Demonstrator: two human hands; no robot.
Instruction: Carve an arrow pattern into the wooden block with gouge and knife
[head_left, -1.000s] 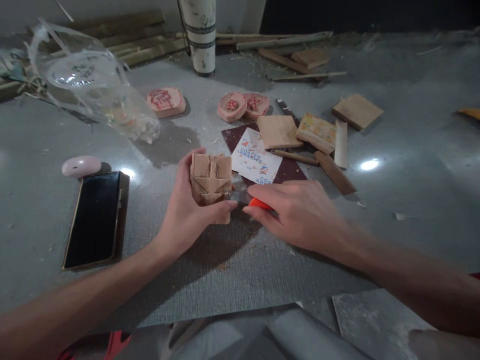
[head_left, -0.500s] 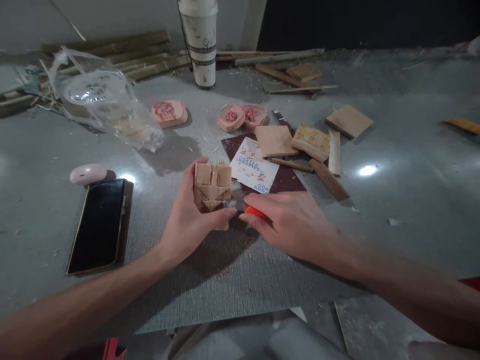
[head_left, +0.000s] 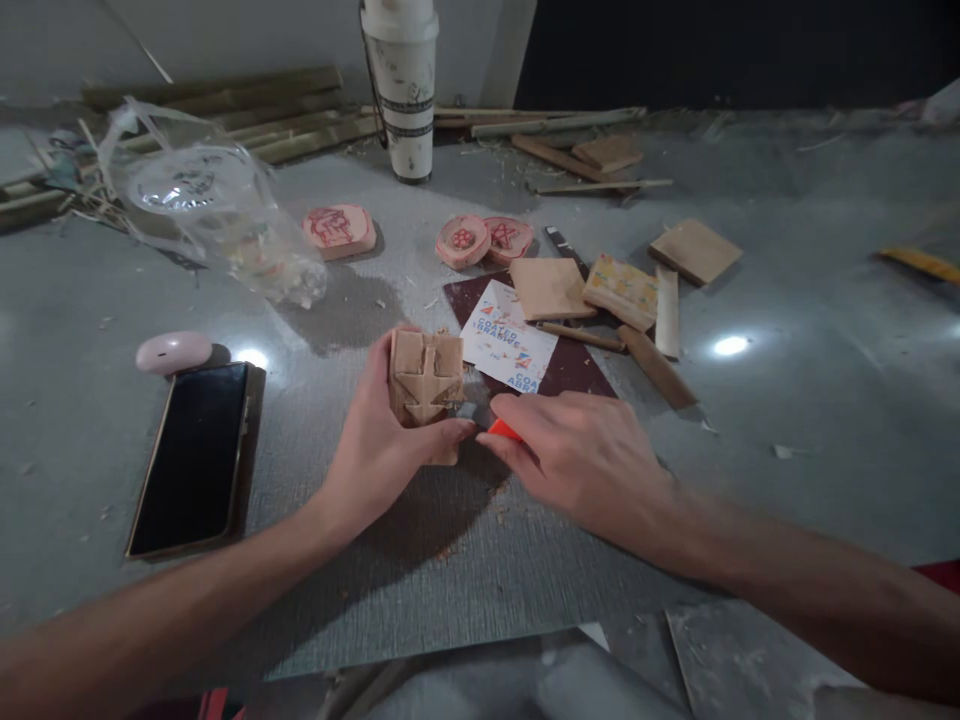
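Note:
My left hand point(head_left: 386, 425) is closed round a small wooden block point(head_left: 427, 375) with a raised arrow-like shape carved on its upper face. Shavings cling to the block's right and top edges. In my right hand point(head_left: 574, 450) is an orange-handled utility knife point(head_left: 504, 430), its short blade pointing left at the block's right side. My left thumb lies close to the blade; I cannot tell whether they touch. Just beyond the hands, a sheet of sandpaper point(head_left: 577, 365) lies with its white printed back point(head_left: 506, 335) partly folded over.
A phone point(head_left: 191, 455) and a pink oval case point(head_left: 174, 352) lie at the left. Behind are a plastic bag point(head_left: 225, 210), pink carved pieces point(head_left: 463, 242), wood pieces point(head_left: 551, 288), a tumbler point(head_left: 409, 100) and bamboo strips point(head_left: 300, 130). A yellow tool point(head_left: 919, 263) lies far right.
The view has shifted slightly. Both hands keep their hold on the block and the knife, and the blade stays at the block's right side with hardly any movement.

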